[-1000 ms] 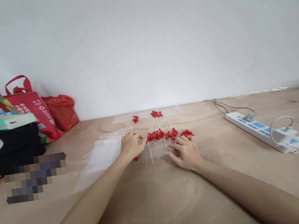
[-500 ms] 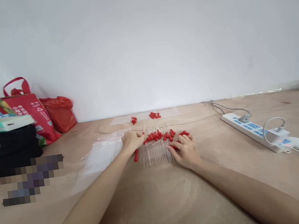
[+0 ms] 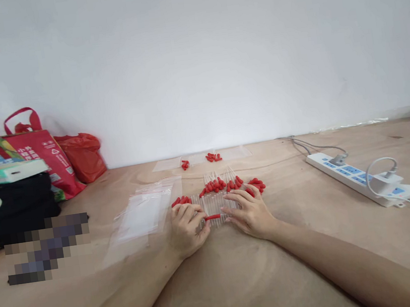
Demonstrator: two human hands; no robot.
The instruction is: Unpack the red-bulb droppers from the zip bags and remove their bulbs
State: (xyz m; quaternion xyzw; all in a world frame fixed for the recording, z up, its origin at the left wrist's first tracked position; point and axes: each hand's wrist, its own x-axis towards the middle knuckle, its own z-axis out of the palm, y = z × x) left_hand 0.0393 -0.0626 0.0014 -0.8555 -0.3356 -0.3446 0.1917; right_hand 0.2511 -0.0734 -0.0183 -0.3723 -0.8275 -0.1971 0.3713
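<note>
A pile of clear droppers with red rubber bulbs lies on the wooden table in front of me. My left hand is curled at the pile's near left edge and pinches one dropper by its red bulb. My right hand rests on the pile's near right side with its fingers spread flat over the droppers. A few red bulbs lie just beyond my left hand.
Clear zip bags lie left of the pile. More red bulbs on plastic sheets sit near the wall. A white power strip with cables lies at the right. Red shopping bags and a black striped bag stand at the left.
My left hand has pulled back from the far left of the pile to its near edge and now pinches a red-bulbed dropper. My right hand shifted slightly nearer and left.
</note>
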